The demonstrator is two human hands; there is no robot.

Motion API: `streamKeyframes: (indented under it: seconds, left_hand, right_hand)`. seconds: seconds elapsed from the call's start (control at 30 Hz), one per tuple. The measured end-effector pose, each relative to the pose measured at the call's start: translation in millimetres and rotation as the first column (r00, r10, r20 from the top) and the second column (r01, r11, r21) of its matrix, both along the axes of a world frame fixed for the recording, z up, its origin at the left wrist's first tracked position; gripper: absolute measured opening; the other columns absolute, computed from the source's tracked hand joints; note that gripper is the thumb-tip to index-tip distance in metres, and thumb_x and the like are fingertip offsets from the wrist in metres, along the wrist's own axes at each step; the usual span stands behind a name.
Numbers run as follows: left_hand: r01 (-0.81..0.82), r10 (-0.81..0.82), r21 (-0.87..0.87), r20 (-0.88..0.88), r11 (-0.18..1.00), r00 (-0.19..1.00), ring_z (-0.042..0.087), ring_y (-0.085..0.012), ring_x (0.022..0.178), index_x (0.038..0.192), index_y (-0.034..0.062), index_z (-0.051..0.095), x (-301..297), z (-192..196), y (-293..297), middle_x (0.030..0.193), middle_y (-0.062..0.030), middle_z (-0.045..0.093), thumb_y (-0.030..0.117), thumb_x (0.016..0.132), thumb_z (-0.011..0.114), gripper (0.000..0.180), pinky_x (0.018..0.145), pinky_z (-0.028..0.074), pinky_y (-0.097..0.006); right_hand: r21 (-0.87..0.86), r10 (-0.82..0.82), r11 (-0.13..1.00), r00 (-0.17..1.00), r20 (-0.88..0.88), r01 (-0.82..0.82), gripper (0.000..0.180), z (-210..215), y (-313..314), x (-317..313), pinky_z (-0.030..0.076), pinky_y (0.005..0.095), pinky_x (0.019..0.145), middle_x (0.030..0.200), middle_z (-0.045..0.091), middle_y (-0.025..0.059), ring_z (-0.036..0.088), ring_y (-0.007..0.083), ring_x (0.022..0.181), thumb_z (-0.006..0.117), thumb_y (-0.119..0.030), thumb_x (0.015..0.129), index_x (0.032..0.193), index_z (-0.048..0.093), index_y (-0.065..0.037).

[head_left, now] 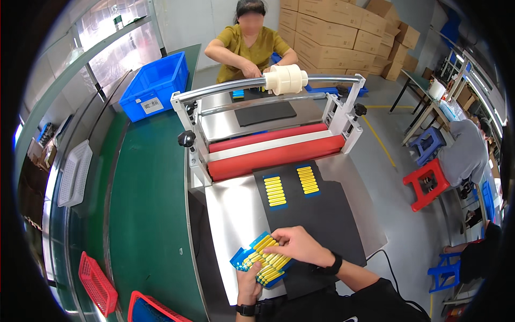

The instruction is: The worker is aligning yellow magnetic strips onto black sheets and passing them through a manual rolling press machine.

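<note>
Loosely fanned cards: blue cards (278, 262) bearing yellow strips, in the person's hands over the near left edge of a black mat (324, 217).
Left hand: the left hand (248, 284) grasps the fan from below, thumb on top.
Right hand: the right hand (300, 246) touches the fan's upper side, fingers bent; whether they pinch a card, one cannot tell.
Mat: two similar cards, one at left (276, 192) and one at right (308, 181), lie apart before a red roller (279, 156).
Across the machine: a person in a mustard top (257, 45), near stacked cartons (327, 40).
</note>
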State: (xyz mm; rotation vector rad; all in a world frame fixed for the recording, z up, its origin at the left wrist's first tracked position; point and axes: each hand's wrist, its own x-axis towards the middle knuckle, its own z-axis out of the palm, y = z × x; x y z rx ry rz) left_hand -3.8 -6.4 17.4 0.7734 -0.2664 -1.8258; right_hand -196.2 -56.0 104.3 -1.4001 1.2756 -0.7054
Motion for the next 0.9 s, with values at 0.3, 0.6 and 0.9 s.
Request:
streamKeyframes:
  seconds: [0.3,0.6,0.9]
  left_hand:
    - [-0.014,0.015,0.032,-0.008,0.999,1.0,0.067,-0.0271,0.11,0.132,-0.0019,0.053,5,5,-1,0.125,-0.0154,0.066,-0.001,0.086,0.072,0.049,0.096,0.055,-0.038]
    - [0.01,-0.01,0.056,-0.004,0.998,1.0,0.07,-0.0255,0.106,0.123,0.0002,0.059,0,5,9,0.118,-0.0159,0.069,-0.009,0.086,0.069,0.039,0.092,0.058,-0.039]
    - [0.026,-0.032,0.056,0.109,0.998,0.994,0.073,-0.0239,0.098,0.117,0.0003,0.062,11,25,8,0.111,-0.0151,0.072,-0.008,0.086,0.073,0.034,0.086,0.061,-0.037]
  right_hand:
    - [0.042,-0.08,0.996,0.992,0.095,0.076,0.033,-20,5,11,0.052,0.0197,0.069,0.089,0.074,0.0053,0.065,0.0043,0.075,0.082,-0.02,0.088,0.106,0.069,0.004]
    - [0.141,-0.134,0.985,0.946,0.294,0.096,0.033,-17,21,5,0.054,0.022,0.078,0.099,0.075,0.007,0.068,0.0072,0.086,0.079,-0.017,0.091,0.114,0.069,0.005]
    - [0.133,-0.018,0.991,0.985,0.173,-0.005,0.028,-9,24,10,0.053,0.0216,0.074,0.096,0.074,0.004,0.065,0.0054,0.082,0.076,-0.018,0.093,0.111,0.072,0.003]
